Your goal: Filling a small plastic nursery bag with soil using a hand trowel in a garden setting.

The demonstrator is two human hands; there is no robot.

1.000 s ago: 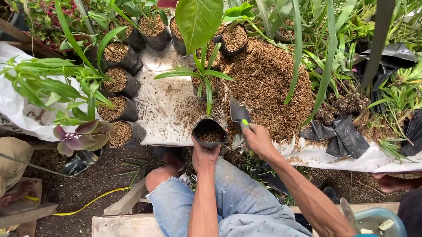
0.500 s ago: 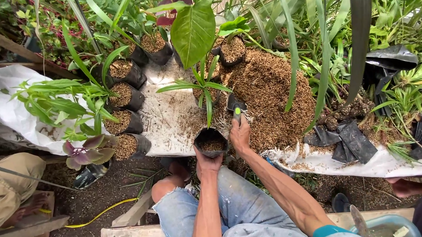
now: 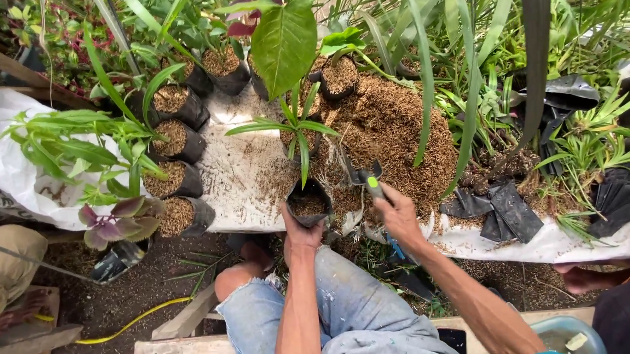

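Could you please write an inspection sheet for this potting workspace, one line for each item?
Surface: white plastic sheet, strewn with brown husk bits.
Job's things: small black plastic grow bag with a green seedling, partly filled; dark hand trowel with green handle; heap of brown husk medium.
Clutter: empty black bags; filled black bags.
Grippers: left hand holds the grow bag; right hand grips the trowel.
Cables: yellow hose on the ground.
Surroundings: green plants; another person's hand.
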